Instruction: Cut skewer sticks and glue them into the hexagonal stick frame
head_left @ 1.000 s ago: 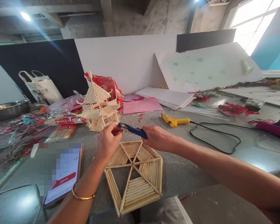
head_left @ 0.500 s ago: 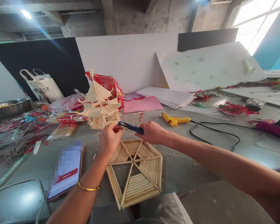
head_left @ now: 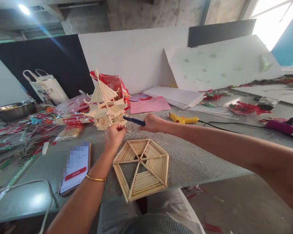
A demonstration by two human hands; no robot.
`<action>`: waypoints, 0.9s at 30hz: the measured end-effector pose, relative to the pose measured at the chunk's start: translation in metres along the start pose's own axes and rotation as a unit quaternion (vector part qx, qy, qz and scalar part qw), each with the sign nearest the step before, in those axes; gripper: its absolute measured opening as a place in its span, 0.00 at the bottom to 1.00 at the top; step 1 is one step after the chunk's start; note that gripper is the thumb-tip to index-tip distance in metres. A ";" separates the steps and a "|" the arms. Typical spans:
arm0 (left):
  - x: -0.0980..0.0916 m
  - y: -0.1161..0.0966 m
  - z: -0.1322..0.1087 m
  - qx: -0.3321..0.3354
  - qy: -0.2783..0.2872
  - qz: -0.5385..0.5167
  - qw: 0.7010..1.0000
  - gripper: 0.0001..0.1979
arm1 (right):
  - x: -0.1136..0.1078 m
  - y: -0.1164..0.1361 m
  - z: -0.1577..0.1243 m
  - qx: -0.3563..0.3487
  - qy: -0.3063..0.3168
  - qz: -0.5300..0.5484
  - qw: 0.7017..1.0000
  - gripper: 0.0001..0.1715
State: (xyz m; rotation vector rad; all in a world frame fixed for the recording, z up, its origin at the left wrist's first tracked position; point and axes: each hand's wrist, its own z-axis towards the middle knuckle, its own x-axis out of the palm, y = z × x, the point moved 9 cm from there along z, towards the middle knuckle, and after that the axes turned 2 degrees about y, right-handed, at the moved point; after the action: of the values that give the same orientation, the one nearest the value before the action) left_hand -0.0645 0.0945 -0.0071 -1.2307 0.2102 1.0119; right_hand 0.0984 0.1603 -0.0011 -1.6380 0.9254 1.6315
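My left hand [head_left: 115, 138] is closed in a pinch just beyond the stick frame; whatever lies between its fingertips is too small to make out. My right hand [head_left: 153, 123] grips dark blue pliers [head_left: 135, 121], whose tip points left, a little above and apart from my left fingertips. Below both hands, a many-sided frame of thin wooden sticks [head_left: 150, 184] lies flat on the table. Spokes split it into wedges, several filled with rows of sticks; the lower-left wedge is mostly bare. A tiered stick pagoda [head_left: 104, 94] stands behind my left hand.
A yellow glue gun [head_left: 183, 119] with a black cord lies right of my right hand. Left of my left forearm rests a phone [head_left: 76, 172]. Bundled sticks [head_left: 69, 131] and plastic wrapping cover the left side. Pink paper [head_left: 150, 105] and white boards [head_left: 173, 96] lie behind.
The pliers have moved from my left fingertips to slightly above and away from them. My left hand stays pinched. The camera view has shifted slightly; the stick frame lies still.
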 end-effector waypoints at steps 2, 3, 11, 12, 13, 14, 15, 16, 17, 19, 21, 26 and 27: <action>-0.001 -0.005 -0.003 0.016 0.032 -0.020 0.999 0.10 | -0.005 -0.012 0.007 0.026 -0.028 0.006 0.999 0.33; 0.002 -0.008 -0.006 0.026 0.067 -0.038 0.997 0.10 | -0.007 -0.018 0.010 0.034 -0.049 0.000 0.998 0.34; 0.048 -0.052 -0.082 0.151 0.445 0.018 0.883 0.10 | 0.017 -0.033 0.020 0.011 -0.131 -0.041 0.990 0.40; 0.048 -0.056 -0.089 0.161 0.462 0.035 0.872 0.10 | 0.018 -0.034 0.020 0.010 -0.142 -0.044 0.989 0.41; 0.048 -0.058 -0.095 0.167 0.478 0.049 0.861 0.11 | 0.020 -0.034 0.019 0.010 -0.146 -0.046 0.988 0.41; 0.048 -0.060 -0.100 0.167 0.491 0.061 0.853 0.11 | 0.021 -0.033 0.019 0.008 -0.146 -0.046 0.988 0.41; 0.047 -0.060 -0.103 0.167 0.500 0.071 0.847 0.11 | 0.023 -0.033 0.019 0.006 -0.144 -0.046 0.989 0.41; 0.047 -0.060 -0.106 0.166 0.509 0.078 0.841 0.11 | 0.024 -0.033 0.019 0.004 -0.140 -0.047 0.989 0.41; 0.048 -0.059 -0.109 0.166 0.515 0.083 0.837 0.11 | 0.024 -0.032 0.018 0.002 -0.137 -0.047 0.989 0.41; 0.049 -0.057 -0.112 0.165 0.527 0.087 0.829 0.12 | 0.024 -0.031 0.017 -0.002 -0.135 -0.050 0.990 0.41; 0.052 -0.054 -0.113 0.166 0.534 0.088 0.825 0.12 | 0.025 -0.031 0.016 -0.004 -0.135 -0.053 0.990 0.41; 0.056 -0.055 -0.114 0.171 0.536 0.096 0.821 0.11 | 0.028 -0.031 0.016 -0.006 -0.127 -0.054 0.990 0.43; 0.056 -0.056 -0.113 0.172 0.534 0.101 0.821 0.11 | 0.028 -0.030 0.016 -0.008 -0.127 -0.055 0.990 0.43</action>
State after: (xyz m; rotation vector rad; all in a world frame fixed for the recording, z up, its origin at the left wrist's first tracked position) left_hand 0.0498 0.0282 -0.0468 -1.3303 1.3665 0.3093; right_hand 0.1145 0.1887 -0.0307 -1.4230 0.6832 1.7251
